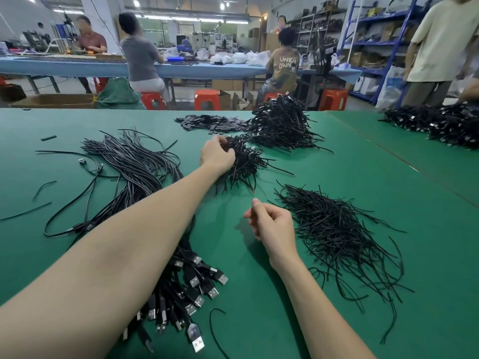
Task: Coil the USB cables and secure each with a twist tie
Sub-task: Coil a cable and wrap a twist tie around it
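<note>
Nearest, a bundle of uncoiled black USB cables [155,229] lies on the green desk [259,320], plugs toward the viewer. The right hand [272,224] hovers loosely curled, apparently holding nothing, beside loose black twist ties [337,229]. Farther, the left hand [216,155] grips a small coiled cable pile [243,161].

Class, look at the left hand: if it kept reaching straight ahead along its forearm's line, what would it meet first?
The left hand already touches a small bunch of coiled cables; beyond lies the bigger coiled pile, though depth is uncertain.
</note>
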### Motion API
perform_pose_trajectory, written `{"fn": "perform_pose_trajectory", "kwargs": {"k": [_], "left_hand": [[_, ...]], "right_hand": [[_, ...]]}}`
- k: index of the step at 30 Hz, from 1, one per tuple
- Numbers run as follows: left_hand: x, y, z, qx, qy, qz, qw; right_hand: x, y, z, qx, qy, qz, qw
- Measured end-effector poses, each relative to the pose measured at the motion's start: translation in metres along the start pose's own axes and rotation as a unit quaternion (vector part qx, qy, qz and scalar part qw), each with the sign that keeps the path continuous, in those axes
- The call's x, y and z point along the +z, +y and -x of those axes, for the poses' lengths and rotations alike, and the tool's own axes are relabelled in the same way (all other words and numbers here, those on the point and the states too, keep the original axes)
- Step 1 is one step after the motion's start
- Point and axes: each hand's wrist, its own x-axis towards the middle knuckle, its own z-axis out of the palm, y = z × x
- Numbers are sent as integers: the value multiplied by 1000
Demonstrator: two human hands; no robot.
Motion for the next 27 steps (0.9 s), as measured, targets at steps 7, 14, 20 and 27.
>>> {"fn": "perform_pose_trajectory", "kwargs": {"k": [7,14,20,27], "left_hand": [[-5,-10,5,-36,-38,46,998],[-14,-15,46,8,-24,36,999],[-55,-20,106,79,-175,-31,981],[-72,-49,141,51,-242,15,969]], "right_hand": [[0,3,0,-13,-8,25,1000],[1,6,-3,-29,-3,51,998],[1,7,-2,-37,-13,54,998],[1,-4,2,-45,-97,220,970]]}}
